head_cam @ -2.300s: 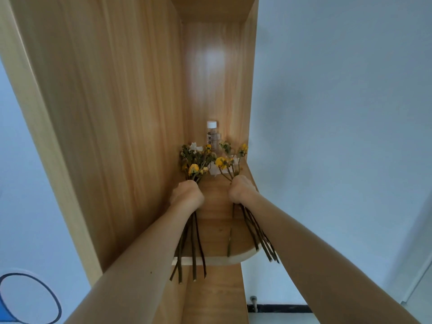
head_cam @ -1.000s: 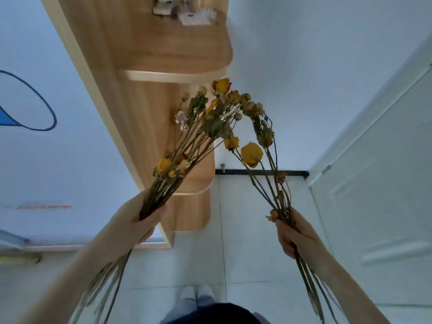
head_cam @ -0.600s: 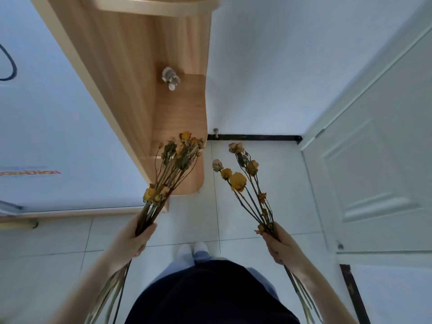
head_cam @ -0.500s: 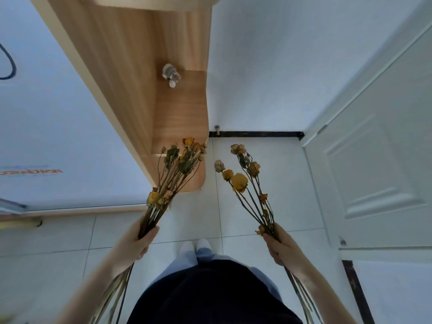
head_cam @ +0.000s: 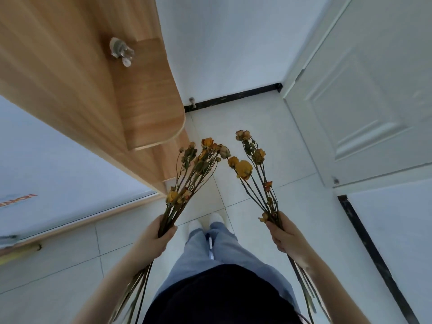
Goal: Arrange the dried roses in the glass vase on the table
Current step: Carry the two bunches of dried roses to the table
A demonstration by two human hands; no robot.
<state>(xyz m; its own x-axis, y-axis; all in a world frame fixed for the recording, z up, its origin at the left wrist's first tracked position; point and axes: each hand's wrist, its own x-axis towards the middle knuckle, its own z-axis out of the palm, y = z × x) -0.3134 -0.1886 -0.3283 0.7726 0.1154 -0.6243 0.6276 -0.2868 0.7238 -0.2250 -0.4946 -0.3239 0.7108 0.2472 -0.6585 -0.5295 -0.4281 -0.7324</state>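
Yellow-orange dried roses (head_cam: 243,169), split into 2 bunches, 1 per hand, both in the air over the tiled floor (head_cam: 292,160) in front of the person's legs.

Left hand (head_cam: 154,239): fingers curled round the stems of the left bunch (head_cam: 173,197) about mid-length. Heads fan up and away; bare stem ends trail down along the forearm.

Right hand (head_cam: 284,237): wrapped round the stems of the right bunch (head_cam: 259,155) below the lowest blooms. Long stem ends run down under the wrist.

The heads of the 2 bunches are near each other; contact cannot be told. The left bunch's tops show against the lower part of the wooden shelf (head_cam: 149,94), under its rounded front corner, likely clear of it.

Handling, judged:
- Light, stiff and brittle.
- Petals and leaves probably crumble or shed if squeezed or knocked.
- Thin stems likely snap rather than bend, and may slide against each other in a loose hold.
- Take them by the stems, never the heads: firm enough to keep the bundle together, not crushing.
- The mid-stem hold leaves the bare ends free to feed into a vase neck.

No vase or desk is in view, so where they stand cannot be told.
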